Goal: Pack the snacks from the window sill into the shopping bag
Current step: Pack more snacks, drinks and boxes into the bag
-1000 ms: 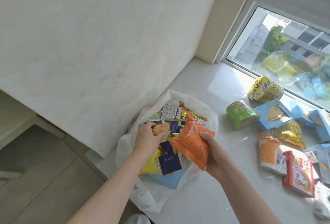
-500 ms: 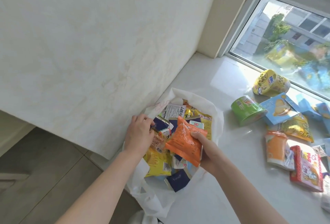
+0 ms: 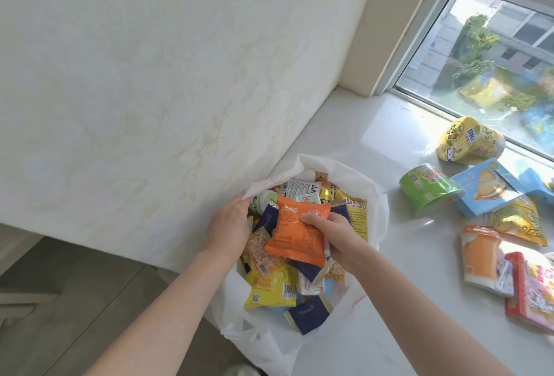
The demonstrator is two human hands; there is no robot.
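A white plastic shopping bag point(image 3: 373, 196) lies open on the pale window sill point(image 3: 374, 136), filled with several snack packets. My right hand point(image 3: 335, 233) grips an orange snack packet point(image 3: 295, 233) over the bag's mouth. My left hand point(image 3: 229, 226) holds the bag's left rim, fingers curled over the edge. On the sill to the right lie a green cup point(image 3: 428, 188), a yellow cup point(image 3: 467, 142), a blue box point(image 3: 485, 185), a yellow packet point(image 3: 515, 221), an orange cup point(image 3: 481, 258) and a red box point(image 3: 533, 294).
A white wall point(image 3: 165, 76) rises to the left of the bag. The window pane point(image 3: 494, 55) runs along the sill's far right. Grey floor point(image 3: 60, 300) shows below the sill's edge at lower left.
My right hand has carried the orange packet further over the bag's middle. My left hand shifted from the snacks inside the bag to its left rim.
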